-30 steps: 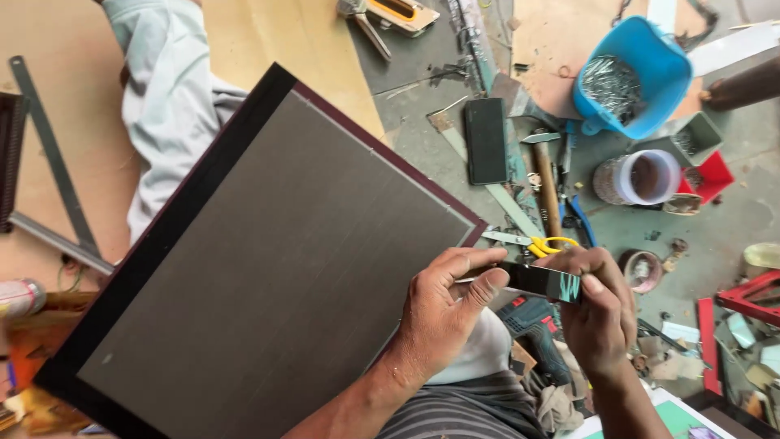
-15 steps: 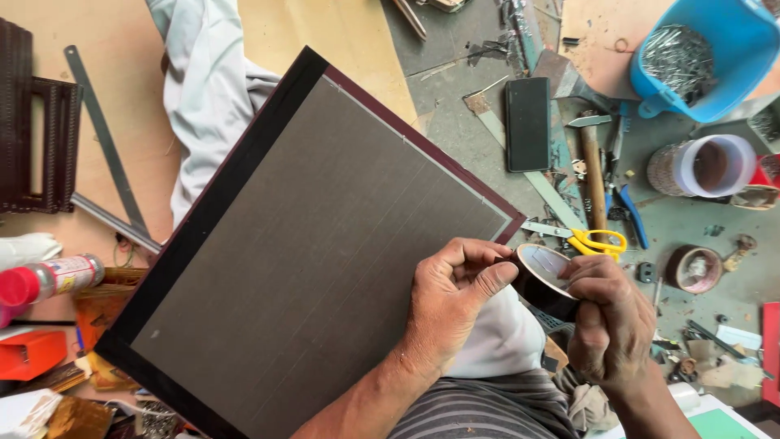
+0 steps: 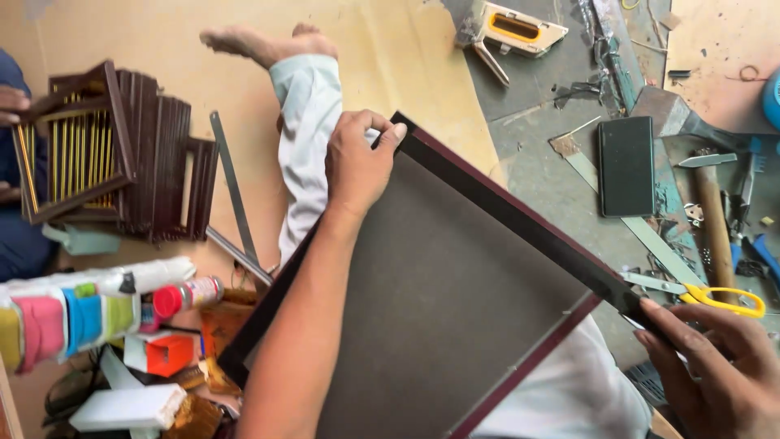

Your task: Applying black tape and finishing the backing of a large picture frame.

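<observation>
Framed board held at two corners over the lap, above a cluttered floor.

A dark grey board (image 3: 439, 293) with a maroon frame is held tilted across the lap; black tape (image 3: 520, 223) is laid along its upper right edge. The left hand (image 3: 357, 162) is closed on the top corner, its grip pinched over the frame. The right hand (image 3: 715, 366) is pressed on the tape at the right corner, fingers flat rather than curled around anything. Yellow-handled scissors (image 3: 723, 299) are seen just beside that hand, a hammer (image 3: 715, 228) and a black phone (image 3: 626, 166) farther up on the floor (image 3: 536, 162). A stack of small frames (image 3: 122, 154) is set well apart at left, near a metal ruler (image 3: 231, 183).
</observation>
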